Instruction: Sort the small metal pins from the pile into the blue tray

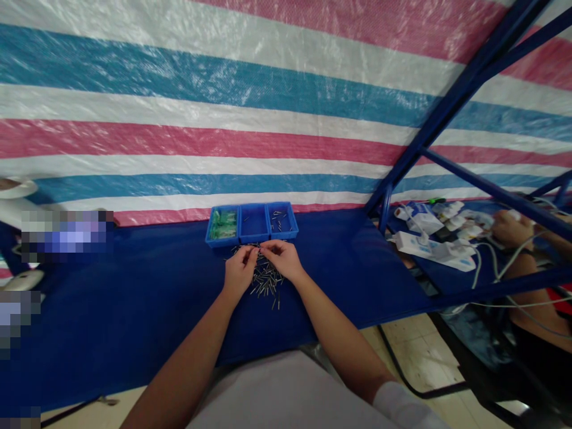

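My left hand point(240, 271) and my right hand point(285, 258) meet over a pile of thin, short metal pins point(267, 282) on the blue tabletop. Thumb and fingers of each hand are pinched together, the fingertips nearly touching. Whatever lies between them is too small to make out. Just beyond my hands stands a row of joined blue bins. Green, see-through pieces point(224, 223) fill the left bin point(222, 242). The middle bin point(254, 219) shows its bare floor and one small sliver. A few metal pins lie in the right bin point(285, 234).
A striped plastic sheet point(250, 137) hangs behind the table point(156, 298). To the right rises a blue metal frame point(402, 161). Past it are a white power strip point(435, 250), cables, a box and another person's hand point(512, 229). Blurred, pixelated objects sit at the far left.
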A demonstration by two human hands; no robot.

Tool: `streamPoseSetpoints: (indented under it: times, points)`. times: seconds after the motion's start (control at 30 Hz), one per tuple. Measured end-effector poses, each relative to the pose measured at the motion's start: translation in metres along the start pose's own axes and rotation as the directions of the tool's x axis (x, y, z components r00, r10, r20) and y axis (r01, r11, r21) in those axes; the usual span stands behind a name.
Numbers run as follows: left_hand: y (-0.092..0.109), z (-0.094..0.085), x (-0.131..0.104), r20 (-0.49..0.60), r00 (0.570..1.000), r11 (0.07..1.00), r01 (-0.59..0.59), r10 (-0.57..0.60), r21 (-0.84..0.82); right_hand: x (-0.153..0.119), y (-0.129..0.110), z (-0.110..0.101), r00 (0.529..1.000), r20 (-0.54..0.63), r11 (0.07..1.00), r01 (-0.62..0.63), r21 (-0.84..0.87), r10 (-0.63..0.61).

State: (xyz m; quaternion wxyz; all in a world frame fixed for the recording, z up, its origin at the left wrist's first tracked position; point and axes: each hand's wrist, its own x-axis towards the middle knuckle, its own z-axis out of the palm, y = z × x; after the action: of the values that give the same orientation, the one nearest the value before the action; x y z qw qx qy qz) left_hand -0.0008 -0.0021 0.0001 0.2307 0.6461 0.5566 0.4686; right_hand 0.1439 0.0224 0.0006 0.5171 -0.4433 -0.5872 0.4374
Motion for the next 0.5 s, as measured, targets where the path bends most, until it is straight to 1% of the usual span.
streamPoseSetpoints:
  times: [0.2,0.5]
  points:
    - [0.0011,-0.0018,-0.0003,0.015,1.000,1.000,0.004,-0.005,0.008,-0.0007,-0.0011,-0.0001,1.000,-0.003,1.000,0.007,-0.027,-0.007]
    - [0.0003,0.0000,0.0000,-0.006,1.000,1.000,0.020,-0.020,-0.018,-0.0006,-0.0002,-0.0019,0.999,0.014,0.995,0.036,-0.092,-0.035]
